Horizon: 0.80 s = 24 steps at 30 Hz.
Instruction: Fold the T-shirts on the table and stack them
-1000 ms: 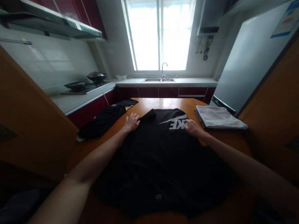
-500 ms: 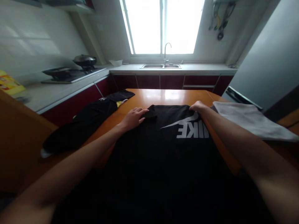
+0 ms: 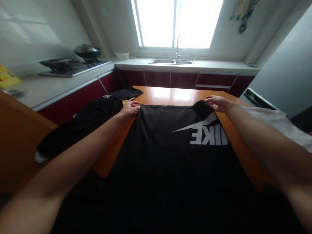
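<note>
A black garment (image 3: 165,136) with large white NIKE lettering and a swoosh, upside down from here, lies spread over the wooden table. Whether it is a shirt or something else I cannot tell. At its far left corner my left hand (image 3: 131,109) pinches the edge between thumb and fingers. My right hand (image 3: 218,103) is at the far right corner, fingers curled at the cloth, which bunches up slightly there. The far edge runs nearly straight between both hands. The near part is dark and fades out toward the bottom.
Another black garment (image 3: 97,113) lies along the left side of the wooden table (image 3: 168,93). A white cloth (image 3: 270,118) rests at the right, partly behind my forearm. Beyond are a counter with a sink (image 3: 163,61), a stove with a lidded pan (image 3: 87,52), and a grey fridge (image 3: 287,55).
My left hand has moved left, and the folded-over left corner now lies opened out. My right hand has shifted slightly right and up. The view has tilted down a little.
</note>
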Each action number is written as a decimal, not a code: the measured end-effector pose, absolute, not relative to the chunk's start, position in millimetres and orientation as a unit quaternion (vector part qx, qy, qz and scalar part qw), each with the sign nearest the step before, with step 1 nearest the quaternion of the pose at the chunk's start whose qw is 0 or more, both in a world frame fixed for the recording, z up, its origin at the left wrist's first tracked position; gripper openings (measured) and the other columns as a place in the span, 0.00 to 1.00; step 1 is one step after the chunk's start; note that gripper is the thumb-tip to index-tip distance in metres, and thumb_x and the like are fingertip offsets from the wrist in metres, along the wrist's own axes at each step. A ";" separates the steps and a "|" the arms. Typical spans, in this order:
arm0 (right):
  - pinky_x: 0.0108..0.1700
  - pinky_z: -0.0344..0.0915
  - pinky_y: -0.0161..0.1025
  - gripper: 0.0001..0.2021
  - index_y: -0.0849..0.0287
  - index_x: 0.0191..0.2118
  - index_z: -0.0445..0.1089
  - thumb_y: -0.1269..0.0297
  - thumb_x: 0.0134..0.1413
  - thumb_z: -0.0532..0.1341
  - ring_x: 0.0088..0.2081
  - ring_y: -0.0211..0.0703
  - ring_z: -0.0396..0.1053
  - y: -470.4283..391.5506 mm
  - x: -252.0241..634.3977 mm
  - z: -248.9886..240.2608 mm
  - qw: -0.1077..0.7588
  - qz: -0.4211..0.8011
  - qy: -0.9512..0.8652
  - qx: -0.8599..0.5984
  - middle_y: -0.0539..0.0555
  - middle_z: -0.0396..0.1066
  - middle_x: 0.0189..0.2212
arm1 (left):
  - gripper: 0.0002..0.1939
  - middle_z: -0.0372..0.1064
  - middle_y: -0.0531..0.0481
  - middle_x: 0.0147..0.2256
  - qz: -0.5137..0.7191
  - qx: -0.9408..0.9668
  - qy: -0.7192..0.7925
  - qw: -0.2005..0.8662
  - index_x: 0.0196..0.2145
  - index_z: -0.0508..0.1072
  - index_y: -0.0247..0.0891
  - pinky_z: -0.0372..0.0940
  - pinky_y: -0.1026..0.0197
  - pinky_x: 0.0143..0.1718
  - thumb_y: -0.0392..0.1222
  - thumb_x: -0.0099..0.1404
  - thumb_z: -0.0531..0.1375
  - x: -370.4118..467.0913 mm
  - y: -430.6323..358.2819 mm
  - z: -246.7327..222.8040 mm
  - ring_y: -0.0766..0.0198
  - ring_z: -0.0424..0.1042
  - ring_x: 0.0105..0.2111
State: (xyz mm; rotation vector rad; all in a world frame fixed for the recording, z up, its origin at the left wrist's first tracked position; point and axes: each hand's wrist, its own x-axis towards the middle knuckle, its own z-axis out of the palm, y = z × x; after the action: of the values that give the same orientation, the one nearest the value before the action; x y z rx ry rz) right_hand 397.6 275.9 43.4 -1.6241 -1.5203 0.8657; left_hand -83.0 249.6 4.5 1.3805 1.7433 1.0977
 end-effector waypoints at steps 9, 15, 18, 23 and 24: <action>0.42 0.72 0.45 0.16 0.64 0.45 0.73 0.76 0.46 0.65 0.38 0.47 0.72 304.2 404.6 17.6 0.450 0.133 -0.552 -0.689 0.60 0.75 0.40 | 0.16 0.76 0.44 0.44 0.367 0.608 0.688 0.151 0.44 0.80 0.35 0.72 0.56 0.48 0.35 0.58 0.62 -74.9 280.3 5.8 0.55 0.76 0.43; 0.59 0.64 0.53 0.15 0.64 0.49 0.73 0.69 0.59 0.56 0.53 0.56 0.68 295.7 398.1 -1.9 0.338 -0.019 -0.601 -0.724 0.67 0.70 0.50 | 0.19 0.67 0.43 0.59 0.237 0.750 0.617 -0.020 0.50 0.79 0.35 0.56 0.57 0.65 0.38 0.65 0.56 -56.0 288.4 3.4 0.55 0.65 0.60; 0.64 0.56 0.56 0.20 0.65 0.54 0.71 0.62 0.66 0.50 0.61 0.59 0.61 283.3 384.1 -14.3 0.264 -0.010 -0.683 -0.681 0.68 0.66 0.57 | 0.26 0.57 0.42 0.67 0.132 0.789 0.600 0.017 0.62 0.69 0.35 0.49 0.49 0.68 0.49 0.73 0.49 -45.4 289.2 -2.1 0.51 0.54 0.68; 0.69 0.35 0.68 0.35 0.65 0.69 0.55 0.43 0.67 0.47 0.72 0.61 0.41 284.9 377.2 -29.9 0.139 0.074 -0.686 -0.711 0.68 0.48 0.71 | 0.36 0.39 0.43 0.73 0.025 0.767 0.639 0.061 0.72 0.50 0.44 0.38 0.33 0.67 0.64 0.74 0.40 -41.8 296.8 -9.0 0.44 0.37 0.72; 0.69 0.32 0.68 0.37 0.65 0.70 0.53 0.41 0.67 0.47 0.72 0.61 0.39 288.9 378.2 -30.3 0.130 0.082 -0.684 -0.713 0.68 0.45 0.72 | 0.37 0.38 0.44 0.73 0.024 0.767 0.638 0.061 0.72 0.49 0.44 0.37 0.32 0.67 0.65 0.74 0.39 -42.5 299.4 -9.6 0.44 0.36 0.72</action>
State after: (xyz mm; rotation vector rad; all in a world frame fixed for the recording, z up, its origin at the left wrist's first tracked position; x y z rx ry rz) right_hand 378.2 288.9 -30.3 -2.0709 -1.9887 0.2391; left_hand -42.5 299.4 -9.6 2.3203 1.9309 0.0740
